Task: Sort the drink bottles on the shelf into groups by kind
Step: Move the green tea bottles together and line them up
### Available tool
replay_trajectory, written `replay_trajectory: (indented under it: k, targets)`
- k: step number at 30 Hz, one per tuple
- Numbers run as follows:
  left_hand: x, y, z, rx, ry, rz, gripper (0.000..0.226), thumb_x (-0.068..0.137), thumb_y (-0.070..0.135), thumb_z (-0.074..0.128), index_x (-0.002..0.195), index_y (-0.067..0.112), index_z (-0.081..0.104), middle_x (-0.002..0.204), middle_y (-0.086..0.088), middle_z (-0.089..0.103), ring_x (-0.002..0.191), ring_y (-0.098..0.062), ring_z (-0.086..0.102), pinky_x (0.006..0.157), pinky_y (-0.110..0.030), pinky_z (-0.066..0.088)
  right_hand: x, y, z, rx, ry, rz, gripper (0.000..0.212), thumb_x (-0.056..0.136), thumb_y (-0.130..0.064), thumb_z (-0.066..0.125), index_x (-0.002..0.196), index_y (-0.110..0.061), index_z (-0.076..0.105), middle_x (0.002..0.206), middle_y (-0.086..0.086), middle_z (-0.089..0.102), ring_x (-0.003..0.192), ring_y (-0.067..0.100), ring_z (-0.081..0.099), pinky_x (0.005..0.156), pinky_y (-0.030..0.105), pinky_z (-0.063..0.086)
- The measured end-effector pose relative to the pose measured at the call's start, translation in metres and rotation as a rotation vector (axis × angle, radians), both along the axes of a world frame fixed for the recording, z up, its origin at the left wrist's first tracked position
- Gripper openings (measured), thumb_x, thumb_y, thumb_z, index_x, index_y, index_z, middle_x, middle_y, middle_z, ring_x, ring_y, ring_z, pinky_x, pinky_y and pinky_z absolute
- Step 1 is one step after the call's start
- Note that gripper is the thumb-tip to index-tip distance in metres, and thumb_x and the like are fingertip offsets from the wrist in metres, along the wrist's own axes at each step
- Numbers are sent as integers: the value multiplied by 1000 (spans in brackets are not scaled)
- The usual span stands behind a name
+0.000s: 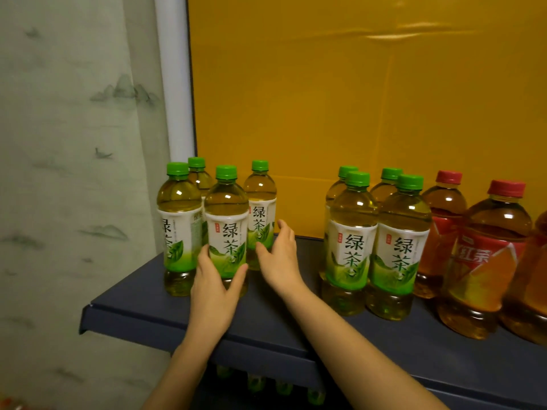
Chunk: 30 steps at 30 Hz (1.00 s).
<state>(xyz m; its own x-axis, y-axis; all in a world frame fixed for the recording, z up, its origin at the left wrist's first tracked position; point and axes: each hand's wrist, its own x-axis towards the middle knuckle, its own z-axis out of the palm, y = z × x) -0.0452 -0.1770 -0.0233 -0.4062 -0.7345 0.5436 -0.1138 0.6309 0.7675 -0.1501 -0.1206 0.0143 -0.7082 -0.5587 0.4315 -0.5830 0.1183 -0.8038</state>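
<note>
A yellow back panel (355, 99) fills the wall behind a dark blue shelf (266, 329), with a pale printed curtain (74, 173) hanging to its left. On the shelf stand three groups. A left cluster of green tea bottles (179, 220) has four bottles at the shelf's left end. A right cluster of green tea bottles (352, 241), also four, stands well apart across a gap. The red-capped tea bottles (488, 255) are just beside that second cluster at the far right.

The left hand (214, 288) grips the front bottle (226, 229) of the left cluster low on its label, fingers on one side and thumb on the other. The right hand (279, 258) is spread with straight fingers beside the rear bottle (262, 208); whether it touches it cannot be told.

The step in hand appears to be tidying the left green tea group. The reds are already apart from the greens, so sorting looks nearly done. The next move likely calls for closing the gap between the two green clusters while keeping every bottle upright.
</note>
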Motion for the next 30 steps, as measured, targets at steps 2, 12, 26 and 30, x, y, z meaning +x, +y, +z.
replay_trajectory:
  k: [2, 12, 26, 30]
  targets:
    - [2, -4, 0, 49, 17, -14, 70, 77, 26, 71, 132, 4, 35, 130, -12, 53, 120, -26, 51, 97, -38, 44, -10, -16, -2, 24, -97, -7, 75, 83, -16, 65, 143, -8, 21, 146, 11, 32, 136, 26, 30, 112, 37, 27]
    - [5, -13, -1, 61, 88, -105, 68, 76, 26, 72, 132, 9, 39, 129, -5, 54, 116, -16, 51, 91, -23, 38, -15, -33, -8, 69, -28, -165, 59, 78, -31, 71, 123, -10, 40, 129, 8, 50, 123, 27, 47, 96, 36, 37]
    - [-10, -30, 4, 18, -39, -265, 66, 80, 24, 68, 133, 3, 34, 130, -14, 48, 122, -27, 46, 99, -34, 38, -11, 9, -13, 64, 3, -408, 67, 80, -24, 70, 133, -7, 33, 140, 12, 46, 130, 29, 43, 103, 39, 37]
    - [-18, -31, 14, 19, -83, -290, 67, 81, 21, 68, 134, 4, 31, 131, -14, 39, 123, -26, 42, 93, -25, 34, -8, 9, -14, 47, -31, -442, 76, 83, -22, 66, 141, -7, 18, 144, 14, 40, 133, 31, 39, 107, 43, 35]
